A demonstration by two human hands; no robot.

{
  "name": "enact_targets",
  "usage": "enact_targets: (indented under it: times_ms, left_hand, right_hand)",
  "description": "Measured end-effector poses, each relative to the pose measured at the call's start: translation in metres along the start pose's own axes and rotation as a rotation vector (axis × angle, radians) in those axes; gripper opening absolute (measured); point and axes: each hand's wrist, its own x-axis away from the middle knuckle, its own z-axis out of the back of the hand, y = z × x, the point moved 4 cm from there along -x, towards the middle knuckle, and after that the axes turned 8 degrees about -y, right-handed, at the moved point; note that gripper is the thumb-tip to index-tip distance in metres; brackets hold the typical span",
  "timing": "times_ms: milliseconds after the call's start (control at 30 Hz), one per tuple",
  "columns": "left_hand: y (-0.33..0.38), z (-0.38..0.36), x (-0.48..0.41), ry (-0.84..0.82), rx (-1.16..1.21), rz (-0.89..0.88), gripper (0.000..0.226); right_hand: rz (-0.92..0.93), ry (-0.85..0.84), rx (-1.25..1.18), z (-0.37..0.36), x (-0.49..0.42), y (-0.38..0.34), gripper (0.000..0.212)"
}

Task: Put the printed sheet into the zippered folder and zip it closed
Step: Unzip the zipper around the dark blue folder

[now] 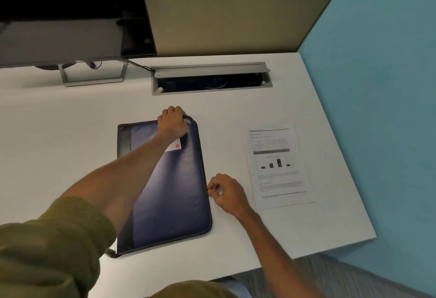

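Left hand (171,123) clamps the zippered folder (172,194) by its far corner; right hand (225,191) pinches at its edge, zipper pull hidden. Printed sheet (279,168) lies apart, text unreadable.

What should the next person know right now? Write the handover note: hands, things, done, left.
Left hand: pressed on the far right corner of the zippered folder, holding it down.
Right hand: fingers pinched at the folder's right edge, apparently on the zipper pull; the pull itself is too small to see.
Folder lies flat on the desk, looking closed.
Printed sheet lies flat on the desk to the right of the folder, apart from it, untouched.
Done: folder steadied.
Left: unzip, slide the sheet in, zip closed.
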Motion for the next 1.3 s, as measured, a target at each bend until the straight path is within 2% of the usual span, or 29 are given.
enact_targets:
  times_ms: [200,267,333,400,467,700,867,1033,1200,1300]
  left_hand:
    - [0.005,-0.013,0.028,0.108,0.022,-0.028,0.044]
    - [0.008,-0.020,0.047,0.116,-0.042,-0.151,0.053]
    - [0.013,-0.033,0.071,0.049,-0.171,-0.369,0.054]
    - [0.015,-0.052,0.096,-0.099,-0.340,-0.554,0.044]
    - [0.014,-0.069,0.116,-0.225,-0.441,-0.627,0.039]
    - [0.021,-0.074,0.135,-0.250,-0.587,-0.567,0.054]
    - [0.026,-0.071,0.136,-0.251,-0.573,-0.523,0.048]
    - [0.028,-0.069,0.133,-0.248,-0.571,-0.484,0.057]
    - [0.025,-0.070,0.138,-0.217,-0.473,-0.455,0.046]
    - [0.013,-0.075,0.148,-0.171,-0.324,-0.331,0.056]
  right_hand:
    - [-0.046,0.093,0.046,-0.003,0.006,-0.009,0.008]
    - [-0.046,0.118,0.071,-0.002,0.007,-0.013,0.009]
    - [-0.040,0.133,0.090,-0.001,0.008,-0.014,0.009]
    - [-0.033,0.139,0.105,0.000,0.009,-0.015,0.010]
    - [-0.027,0.136,0.106,0.000,0.008,-0.016,0.013]
    - [0.018,0.112,0.064,-0.002,0.014,-0.011,0.014]
    - [0.029,0.098,0.025,-0.011,0.032,-0.003,0.010]
    - [0.038,0.078,0.002,-0.022,0.062,0.011,0.007]
    - [0.020,0.195,-0.004,-0.043,0.097,0.015,0.007]
    - [-0.025,0.287,0.021,-0.059,0.111,0.009,0.009]
